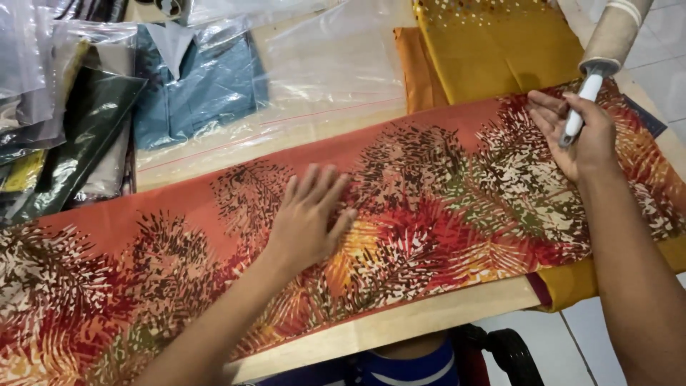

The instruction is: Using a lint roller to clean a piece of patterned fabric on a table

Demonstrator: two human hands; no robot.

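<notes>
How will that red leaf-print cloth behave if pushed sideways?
Probably floppy: the leaf-print cloth lies flat and drapes over the table edge. It would likely bunch rather than slide whole. The left hand pressing it flat suggests it shifts easily.

A folded patterned cloth [443,207] spans the worktable [421,318], its flat surface open to a passing hand between the left hand [307,218] and right hand [579,136]. Mustard fabric [500,50] and a lint roller [607,43] crowd the far right; bagged garments [193,78] block the far left.
</notes>
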